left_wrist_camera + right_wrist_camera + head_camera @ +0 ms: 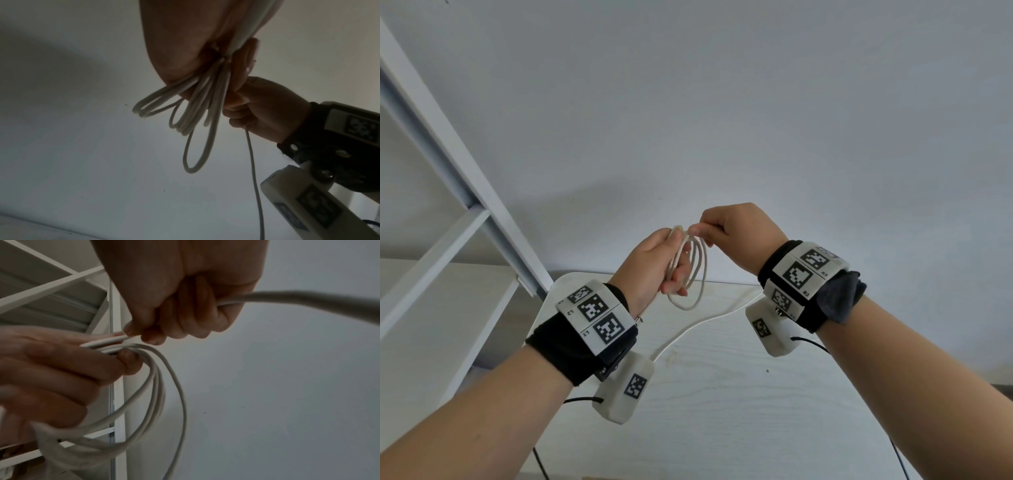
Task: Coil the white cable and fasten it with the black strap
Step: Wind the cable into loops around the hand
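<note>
The white cable (698,270) hangs in several loops from my left hand (661,260), which grips the bundle in its curled fingers above the table. My right hand (726,229) pinches a strand of the cable at the top of the loops, right beside the left hand. The loose tail of the cable (688,332) trails down across the table. In the left wrist view the loops (195,116) dangle below the palm. In the right wrist view the cable (160,394) runs through the right hand's curled fingers (185,318). The black strap is not visible.
A pale wood table (756,394) lies below the hands. A white shelf frame (448,178) stands at the left against a plain grey wall. Thin black leads (811,341) hang from the wrist cameras.
</note>
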`<state>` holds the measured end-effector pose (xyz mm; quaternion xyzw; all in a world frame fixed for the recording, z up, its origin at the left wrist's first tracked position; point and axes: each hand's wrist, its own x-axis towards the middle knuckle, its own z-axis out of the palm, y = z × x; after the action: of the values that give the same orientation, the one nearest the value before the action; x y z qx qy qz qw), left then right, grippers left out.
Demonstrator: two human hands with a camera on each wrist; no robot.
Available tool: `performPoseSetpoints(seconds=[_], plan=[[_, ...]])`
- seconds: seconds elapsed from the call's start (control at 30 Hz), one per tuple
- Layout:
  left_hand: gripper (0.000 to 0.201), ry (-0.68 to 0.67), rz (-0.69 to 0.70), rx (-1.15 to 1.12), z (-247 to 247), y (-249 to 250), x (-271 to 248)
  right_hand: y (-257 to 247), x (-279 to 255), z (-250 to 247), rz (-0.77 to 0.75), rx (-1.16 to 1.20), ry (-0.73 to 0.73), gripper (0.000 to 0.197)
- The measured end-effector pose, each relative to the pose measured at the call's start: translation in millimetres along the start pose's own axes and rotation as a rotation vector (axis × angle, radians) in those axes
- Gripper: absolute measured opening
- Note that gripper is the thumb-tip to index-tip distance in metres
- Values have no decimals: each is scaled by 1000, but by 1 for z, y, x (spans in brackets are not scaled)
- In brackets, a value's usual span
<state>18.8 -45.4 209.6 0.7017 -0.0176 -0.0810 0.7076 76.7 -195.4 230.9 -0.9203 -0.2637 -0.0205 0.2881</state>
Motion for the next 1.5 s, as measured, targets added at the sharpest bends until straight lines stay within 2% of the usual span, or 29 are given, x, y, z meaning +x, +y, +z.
performPoseSetpoints(seconds=[0.17,0.33,0.63,1.03,1.17,1.27,1.5], plan=[[32,8,-13,0,1,-3,-4,7,2,-3,49,18,68,39],[34,-16,-65,-20,3,-12,-8,-2,4,-3,8,32,96,39],[36,-90,-80,3,7,-17,-12,-2,18,-16,86,146,310,42],[32,-143,-91,44,6,-23,-15,9,23,-23,139,167,360,43],[29,-110,-87,1,6,-17,-15,17,20,-20,194,164,335,42],[30,-109,-60,-80,0,-11,-16,29,16,-12,258,132,263,43],[35,2,-97,-728,-20,4,4,35,-7,29,299,97,-38,50]])
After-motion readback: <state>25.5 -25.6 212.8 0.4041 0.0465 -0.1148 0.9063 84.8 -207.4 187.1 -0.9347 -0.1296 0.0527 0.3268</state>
